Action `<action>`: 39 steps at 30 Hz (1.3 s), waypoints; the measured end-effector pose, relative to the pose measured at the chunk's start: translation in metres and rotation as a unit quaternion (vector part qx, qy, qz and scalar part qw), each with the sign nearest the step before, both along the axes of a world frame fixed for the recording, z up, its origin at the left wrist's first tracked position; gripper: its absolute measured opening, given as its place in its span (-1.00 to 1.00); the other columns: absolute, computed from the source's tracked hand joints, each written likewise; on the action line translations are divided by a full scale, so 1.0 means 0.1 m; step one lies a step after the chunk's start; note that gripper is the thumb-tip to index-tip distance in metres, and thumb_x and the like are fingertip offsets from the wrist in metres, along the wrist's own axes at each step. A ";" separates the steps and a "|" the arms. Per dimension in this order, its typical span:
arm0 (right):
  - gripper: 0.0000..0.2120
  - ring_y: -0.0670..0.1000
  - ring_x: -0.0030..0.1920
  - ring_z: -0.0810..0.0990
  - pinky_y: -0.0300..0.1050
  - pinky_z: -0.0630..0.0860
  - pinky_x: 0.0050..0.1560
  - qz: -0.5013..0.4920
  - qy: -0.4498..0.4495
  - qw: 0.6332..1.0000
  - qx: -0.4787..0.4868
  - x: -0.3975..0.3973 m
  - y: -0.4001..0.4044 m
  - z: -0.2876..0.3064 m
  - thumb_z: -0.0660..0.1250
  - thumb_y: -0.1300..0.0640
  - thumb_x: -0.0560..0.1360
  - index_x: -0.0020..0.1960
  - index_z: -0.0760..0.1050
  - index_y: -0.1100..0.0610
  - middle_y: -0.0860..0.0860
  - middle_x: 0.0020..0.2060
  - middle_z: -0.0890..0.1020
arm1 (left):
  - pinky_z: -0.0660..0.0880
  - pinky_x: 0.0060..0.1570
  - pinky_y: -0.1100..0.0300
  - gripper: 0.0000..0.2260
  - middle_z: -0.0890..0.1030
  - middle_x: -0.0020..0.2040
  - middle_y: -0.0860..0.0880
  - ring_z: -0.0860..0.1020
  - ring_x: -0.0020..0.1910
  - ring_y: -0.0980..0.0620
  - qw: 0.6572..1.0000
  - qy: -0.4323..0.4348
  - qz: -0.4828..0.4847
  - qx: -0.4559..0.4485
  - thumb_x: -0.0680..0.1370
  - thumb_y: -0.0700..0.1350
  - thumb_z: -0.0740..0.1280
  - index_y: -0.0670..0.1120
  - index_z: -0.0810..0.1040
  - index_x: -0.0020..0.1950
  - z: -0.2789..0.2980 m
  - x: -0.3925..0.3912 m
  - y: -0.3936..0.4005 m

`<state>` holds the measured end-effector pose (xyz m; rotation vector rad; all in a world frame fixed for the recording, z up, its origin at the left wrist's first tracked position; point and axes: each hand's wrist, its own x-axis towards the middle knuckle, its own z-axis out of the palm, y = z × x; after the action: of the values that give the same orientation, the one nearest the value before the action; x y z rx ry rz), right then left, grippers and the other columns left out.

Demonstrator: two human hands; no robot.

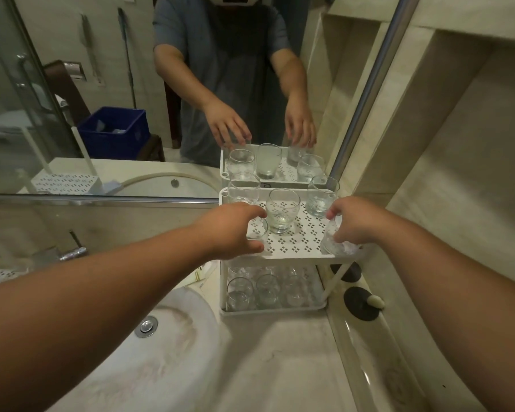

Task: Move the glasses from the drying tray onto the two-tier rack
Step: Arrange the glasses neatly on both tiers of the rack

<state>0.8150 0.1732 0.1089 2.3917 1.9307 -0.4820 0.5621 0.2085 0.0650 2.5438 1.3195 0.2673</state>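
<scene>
Each hand holds one clear glass on the top tier of the white two-tier rack. The left hand curls around a glass at the front-left corner. The right hand grips a glass at the front-right corner. Three more glasses stand behind them; others fill the lower tier. The rack stands beside a sink, against a mirror.
</scene>
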 end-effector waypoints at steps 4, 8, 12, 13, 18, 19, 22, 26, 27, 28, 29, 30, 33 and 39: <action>-0.57 -0.01 -0.06 0.51 -0.23 0.41 -0.26 0.036 -0.062 0.997 -0.035 -0.06 0.08 0.04 0.41 0.29 0.44 0.27 0.51 0.02 -0.05 -0.01 0.49 | 0.42 0.15 0.13 -0.40 0.42 0.45 0.07 0.46 0.32 0.01 1.000 -0.012 0.003 -0.006 0.48 0.16 0.45 0.15 0.35 0.47 -0.02 0.00 0.00; -0.52 0.00 0.04 0.52 -0.20 0.42 -0.12 0.068 -0.093 0.993 -0.008 -0.14 0.16 0.06 0.48 0.08 0.44 0.33 0.48 0.02 -0.02 0.13 0.56 | 0.45 0.21 0.11 -0.40 0.42 0.46 0.09 0.46 0.33 0.02 1.000 -0.028 0.005 -0.006 0.48 0.15 0.45 0.15 0.35 0.47 -0.06 -0.01 -0.01; -0.24 0.06 0.32 0.45 -0.05 0.42 0.18 0.117 -0.024 0.984 0.132 -0.39 0.37 0.01 0.55 -0.06 0.36 0.47 0.28 -0.10 -0.01 0.40 0.43 | 0.46 0.17 0.12 -0.40 0.42 0.45 0.10 0.47 0.32 0.03 0.999 -0.034 0.011 -0.005 0.46 0.15 0.46 0.17 0.35 0.47 -0.07 0.01 0.00; -0.19 0.07 0.36 0.42 -0.02 0.40 0.23 0.128 -0.015 0.983 0.132 -0.47 0.43 -0.01 0.56 -0.08 0.35 0.49 0.24 -0.11 -0.01 0.43 0.40 | 0.45 0.15 0.13 -0.39 0.42 0.45 0.11 0.47 0.31 0.04 0.999 -0.034 0.013 -0.004 0.46 0.16 0.46 0.17 0.35 0.47 -0.07 0.01 0.01; -0.09 0.13 0.35 0.45 -0.03 0.43 0.22 0.118 0.009 0.990 0.082 -0.65 0.66 -0.16 0.57 -0.10 0.34 0.54 0.17 -0.03 0.06 0.43 0.41 | 0.46 0.15 0.12 -0.38 0.42 0.45 0.12 0.47 0.31 0.05 0.999 -0.034 0.016 -0.004 0.45 0.16 0.47 0.18 0.34 0.47 -0.08 0.01 0.01; -0.12 0.13 0.31 0.48 -0.04 0.45 0.19 0.113 0.006 0.990 0.086 -0.66 0.68 -0.18 0.57 -0.08 0.35 0.53 0.19 -0.02 0.07 0.40 0.44 | 0.47 0.15 0.12 -0.38 0.42 0.44 0.12 0.47 0.30 0.05 0.999 -0.036 0.017 -0.005 0.45 0.16 0.47 0.19 0.34 0.47 -0.08 0.01 0.01; -0.19 0.10 0.19 0.55 -0.10 0.49 0.03 0.100 0.011 0.990 0.098 -0.65 0.72 -0.18 0.57 -0.04 0.35 0.49 0.26 0.01 0.07 0.36 0.47 | 0.49 0.17 0.09 -0.38 0.41 0.45 0.12 0.47 0.30 0.05 0.999 -0.036 0.018 -0.005 0.46 0.16 0.47 0.19 0.34 0.47 -0.07 0.02 0.01; -0.22 0.08 0.09 0.58 -0.13 0.47 -0.08 0.089 0.009 0.992 0.086 -0.59 0.71 -0.18 0.57 -0.01 0.35 0.47 0.28 0.00 0.07 0.31 0.50 | 0.50 0.15 0.08 -0.38 0.41 0.45 0.12 0.47 0.31 0.04 0.999 -0.032 0.020 -0.003 0.46 0.17 0.47 0.19 0.34 0.47 -0.07 0.01 0.01; -0.22 0.07 0.04 0.58 -0.13 0.47 -0.11 0.083 0.009 0.993 0.083 -0.57 0.69 -0.19 0.57 0.00 0.35 0.47 0.29 0.00 0.08 0.29 0.51 | 0.50 0.15 0.08 -0.38 0.41 0.45 0.12 0.47 0.31 0.04 0.999 -0.032 0.020 -0.002 0.45 0.17 0.46 0.19 0.35 0.47 -0.08 0.01 0.01; -0.23 0.07 0.03 0.58 -0.13 0.47 -0.11 0.078 0.009 0.994 0.080 -0.55 0.68 -0.19 0.56 0.00 0.36 0.47 0.28 -0.01 0.08 0.29 0.51 | 0.50 0.15 0.08 -0.39 0.41 0.45 0.12 0.47 0.31 0.04 0.999 -0.033 0.020 -0.002 0.46 0.17 0.46 0.19 0.35 0.47 -0.08 0.01 0.01; -0.22 0.07 0.05 0.58 -0.14 0.46 -0.10 0.078 0.010 0.994 0.078 -0.53 0.67 -0.19 0.56 -0.01 0.36 0.48 0.27 -0.03 0.08 0.30 0.51 | 0.50 0.16 0.08 -0.39 0.41 0.45 0.13 0.47 0.31 0.04 0.999 -0.034 0.019 -0.003 0.46 0.17 0.46 0.19 0.35 0.47 -0.08 0.00 0.00; -0.20 0.09 0.11 0.57 -0.14 0.45 -0.07 0.083 0.011 0.994 0.075 -0.51 0.66 -0.18 0.56 -0.02 0.36 0.49 0.25 -0.04 0.08 0.32 0.50 | 0.50 0.16 0.07 -0.39 0.41 0.45 0.13 0.47 0.31 0.05 0.999 -0.034 0.020 -0.003 0.46 0.17 0.46 0.19 0.34 0.46 -0.08 0.00 0.00; -0.07 0.12 0.29 0.49 -0.08 0.45 0.08 0.096 0.014 0.994 0.058 -0.46 0.59 -0.13 0.57 -0.14 0.31 0.53 0.14 -0.08 0.05 0.42 0.42 | 0.49 0.15 0.10 -0.39 0.40 0.45 0.14 0.46 0.31 0.06 0.999 -0.036 0.021 -0.002 0.45 0.17 0.46 0.21 0.35 0.46 -0.08 0.00 -0.01; -0.13 0.11 0.29 0.48 -0.02 0.46 0.15 0.053 -0.135 0.987 -0.067 -0.24 0.35 0.13 0.54 -0.17 0.33 0.51 0.23 0.03 0.03 0.39 0.45 | 0.48 0.18 0.08 -0.38 0.40 0.47 0.12 0.46 0.33 0.03 0.999 -0.026 0.017 -0.015 0.45 0.16 0.48 0.18 0.35 0.46 -0.06 0.01 0.01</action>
<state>0.7906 0.2078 0.1219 2.1314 1.8331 -0.2581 0.5632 0.2099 0.0587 2.4745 1.3377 0.3168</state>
